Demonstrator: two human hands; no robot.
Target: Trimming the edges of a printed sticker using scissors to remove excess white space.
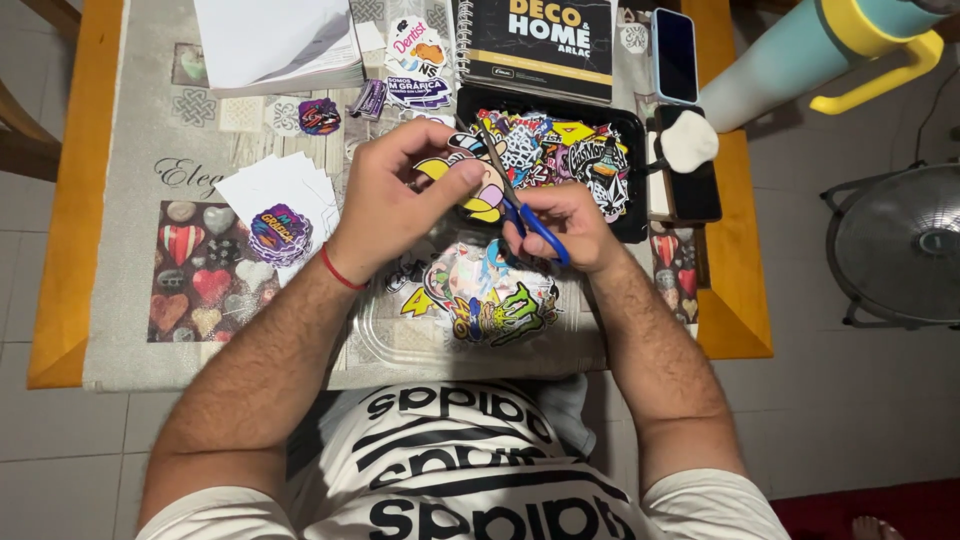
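Observation:
My left hand (400,195) pinches a colourful cartoon sticker (482,190) over the middle of the table. My right hand (565,225) grips blue-handled scissors (528,222), whose blades reach up into the sticker's edge. Under my hands lies a clear plastic lid (390,340) with several bright stickers (485,300) on it. Just beyond my hands, a black tray (632,150) holds a heap of printed stickers.
White paper cards with a round sticker (280,232) lie at left. A paper stack (275,45), a spiral-bound book (540,45), a phone (675,55) and a dark case with a white pad (688,140) sit at the back. A fan (900,245) stands at right.

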